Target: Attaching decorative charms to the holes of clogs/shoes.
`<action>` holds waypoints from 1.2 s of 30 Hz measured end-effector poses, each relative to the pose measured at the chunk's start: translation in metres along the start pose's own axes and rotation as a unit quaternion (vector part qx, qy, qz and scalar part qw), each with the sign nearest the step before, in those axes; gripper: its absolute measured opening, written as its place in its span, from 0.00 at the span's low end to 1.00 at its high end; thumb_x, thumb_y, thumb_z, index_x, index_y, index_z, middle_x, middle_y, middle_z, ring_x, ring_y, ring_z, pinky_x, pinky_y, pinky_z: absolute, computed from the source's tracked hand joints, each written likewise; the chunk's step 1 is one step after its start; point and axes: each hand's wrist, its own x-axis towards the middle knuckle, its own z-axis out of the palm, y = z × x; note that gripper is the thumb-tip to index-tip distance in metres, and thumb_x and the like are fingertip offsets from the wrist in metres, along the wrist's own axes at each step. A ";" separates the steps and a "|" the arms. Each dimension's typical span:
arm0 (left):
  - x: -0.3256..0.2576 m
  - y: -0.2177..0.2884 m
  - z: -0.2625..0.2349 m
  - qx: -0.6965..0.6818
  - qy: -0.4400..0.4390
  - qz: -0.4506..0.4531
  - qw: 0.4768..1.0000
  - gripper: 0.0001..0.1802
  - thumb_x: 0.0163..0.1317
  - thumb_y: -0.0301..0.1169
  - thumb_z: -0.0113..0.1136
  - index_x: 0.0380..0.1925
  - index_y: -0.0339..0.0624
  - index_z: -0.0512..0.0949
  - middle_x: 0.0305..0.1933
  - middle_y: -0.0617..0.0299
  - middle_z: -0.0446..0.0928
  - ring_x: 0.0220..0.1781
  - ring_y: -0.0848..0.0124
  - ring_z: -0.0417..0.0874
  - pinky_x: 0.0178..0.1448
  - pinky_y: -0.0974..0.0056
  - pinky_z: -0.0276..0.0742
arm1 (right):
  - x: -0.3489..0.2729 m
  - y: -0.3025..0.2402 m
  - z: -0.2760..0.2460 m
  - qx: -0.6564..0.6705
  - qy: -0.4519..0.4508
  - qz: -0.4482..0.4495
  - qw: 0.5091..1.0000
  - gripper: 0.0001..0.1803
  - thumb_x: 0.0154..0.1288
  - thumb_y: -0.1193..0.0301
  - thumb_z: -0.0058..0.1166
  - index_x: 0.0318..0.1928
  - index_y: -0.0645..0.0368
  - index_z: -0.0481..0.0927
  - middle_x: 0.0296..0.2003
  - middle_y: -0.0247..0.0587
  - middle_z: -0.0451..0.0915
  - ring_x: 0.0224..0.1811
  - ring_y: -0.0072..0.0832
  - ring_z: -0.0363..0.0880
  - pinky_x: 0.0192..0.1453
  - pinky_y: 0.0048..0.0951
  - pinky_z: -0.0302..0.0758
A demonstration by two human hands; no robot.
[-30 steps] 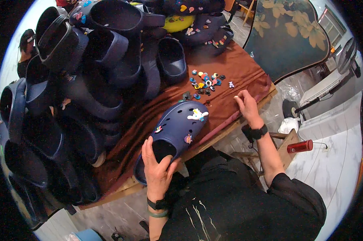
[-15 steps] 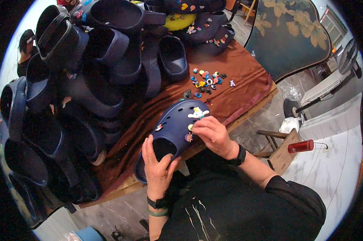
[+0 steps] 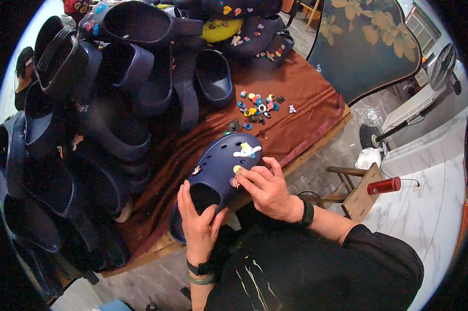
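Note:
My left hand (image 3: 199, 224) grips the heel end of a navy perforated clog (image 3: 218, 168) that lies on the brown cloth. The clog carries a white charm (image 3: 247, 151) near its toe and a small charm (image 3: 196, 169) on its side. My right hand (image 3: 267, 188) rests on the clog's upper, fingertips pressing a small yellow charm (image 3: 237, 169) against it. A scatter of several loose coloured charms (image 3: 260, 105) lies on the cloth beyond the toe.
A big heap of navy clogs (image 3: 89, 124) fills the left and back of the cloth-covered table (image 3: 306, 111). Decorated clogs (image 3: 254, 36) and a yellow one (image 3: 221, 28) sit at the back. A wooden stool (image 3: 361, 189) with a red bottle (image 3: 384, 185) stands at right.
My right hand came back from the table's right edge to the clog and now presses a yellow charm on its upper. My left hand kept its hold on the heel.

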 end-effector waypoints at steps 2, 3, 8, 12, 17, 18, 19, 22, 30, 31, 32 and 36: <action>0.000 0.000 0.000 -0.002 0.003 0.001 1.000 0.13 0.46 0.30 0.77 0.29 0.39 0.83 0.75 0.35 0.56 0.73 0.37 0.61 0.73 0.46 0.62 | 0.001 0.004 -0.004 0.043 0.004 0.002 0.999 0.22 0.55 0.75 0.55 0.53 0.59 0.81 0.52 0.37 0.80 0.50 0.32 0.76 0.67 0.49 0.62; 0.000 -0.001 -0.001 -0.004 0.006 0.001 1.000 0.13 0.46 0.30 0.77 0.29 0.39 0.83 0.74 0.35 0.56 0.73 0.37 0.61 0.73 0.46 0.63 | 0.002 0.009 -0.004 0.043 0.004 0.001 0.999 0.22 0.55 0.75 0.55 0.53 0.59 0.81 0.52 0.37 0.80 0.50 0.32 0.76 0.67 0.49 0.62; -0.005 -0.004 -0.002 -0.007 0.015 -0.003 1.000 0.13 0.46 0.30 0.77 0.29 0.40 0.83 0.74 0.36 0.58 0.73 0.38 0.62 0.72 0.46 0.63 | 0.005 0.084 0.008 0.181 0.063 0.088 0.978 0.12 0.57 0.79 0.59 0.43 0.58 0.83 0.38 0.46 0.83 0.43 0.44 0.81 0.49 0.42 0.77; -0.004 -0.005 0.002 -0.014 0.016 0.001 1.000 0.13 0.46 0.31 0.77 0.29 0.41 0.82 0.74 0.37 0.58 0.73 0.38 0.62 0.72 0.46 0.63 | 0.004 0.185 0.017 -0.007 0.042 0.186 0.982 0.19 0.64 0.71 0.61 0.55 0.57 0.76 0.43 0.51 0.75 0.46 0.50 0.76 0.49 0.43 0.76; -0.003 -0.005 0.002 -0.022 0.022 0.007 0.999 0.13 0.46 0.31 0.77 0.28 0.39 0.82 0.74 0.37 0.58 0.73 0.38 0.63 0.72 0.47 0.64 | -0.016 0.238 0.030 -0.042 -0.059 0.195 0.978 0.17 0.65 0.69 0.61 0.52 0.57 0.76 0.41 0.52 0.74 0.46 0.51 0.75 0.49 0.45 0.75; -0.003 -0.005 0.001 -0.029 0.024 0.011 0.999 0.13 0.46 0.31 0.77 0.28 0.39 0.81 0.74 0.37 0.58 0.73 0.38 0.63 0.72 0.46 0.65 | -0.020 0.242 0.032 -0.028 -0.046 0.191 0.980 0.15 0.65 0.70 0.60 0.51 0.58 0.78 0.40 0.52 0.75 0.45 0.51 0.76 0.49 0.45 0.76; -0.003 -0.005 0.002 -0.036 0.027 0.016 0.999 0.14 0.46 0.31 0.77 0.28 0.39 0.81 0.74 0.37 0.58 0.73 0.38 0.63 0.71 0.46 0.65 | -0.024 0.246 0.035 -0.014 -0.032 0.188 0.982 0.13 0.66 0.71 0.59 0.49 0.59 0.79 0.39 0.52 0.77 0.44 0.51 0.77 0.48 0.45 0.76; -0.004 -0.006 0.000 -0.024 0.027 0.014 0.999 0.14 0.47 0.31 0.77 0.28 0.38 0.80 0.74 0.37 0.58 0.73 0.38 0.62 0.71 0.46 0.66 | -0.011 0.217 0.034 0.076 0.019 0.185 0.980 0.08 0.66 0.72 0.58 0.44 0.61 0.82 0.36 0.52 0.81 0.41 0.50 0.80 0.46 0.43 0.77; -0.005 -0.007 0.002 -0.013 0.029 0.019 0.999 0.14 0.48 0.32 0.77 0.27 0.39 0.80 0.74 0.37 0.59 0.73 0.39 0.63 0.71 0.46 0.66 | 0.081 0.071 0.008 0.304 -0.039 -0.035 0.951 0.05 0.63 0.70 0.63 0.37 0.57 0.82 0.37 0.42 0.83 0.42 0.40 0.81 0.46 0.38 0.78; -0.004 -0.007 0.002 -0.012 0.029 0.022 0.999 0.14 0.48 0.32 0.77 0.27 0.39 0.80 0.74 0.37 0.59 0.73 0.39 0.63 0.71 0.46 0.66 | 0.088 0.064 0.016 0.305 -0.030 -0.053 0.950 0.05 0.62 0.71 0.62 0.37 0.57 0.82 0.37 0.41 0.83 0.42 0.40 0.81 0.46 0.38 0.78; -0.004 -0.007 0.002 -0.009 0.030 0.023 0.999 0.14 0.48 0.32 0.77 0.27 0.39 0.80 0.74 0.37 0.59 0.73 0.39 0.63 0.71 0.46 0.66 | 0.093 0.060 0.025 0.306 -0.021 -0.070 0.949 0.05 0.62 0.71 0.62 0.37 0.57 0.82 0.37 0.40 0.83 0.41 0.40 0.81 0.46 0.38 0.78; -0.002 -0.002 0.001 -0.008 0.026 0.014 1.000 0.14 0.48 0.33 0.77 0.28 0.39 0.81 0.74 0.37 0.59 0.73 0.39 0.62 0.71 0.47 0.66 | 0.105 0.058 0.047 0.254 -0.036 -0.138 0.957 0.05 0.61 0.70 0.61 0.36 0.56 0.83 0.37 0.38 0.83 0.42 0.39 0.81 0.46 0.38 0.78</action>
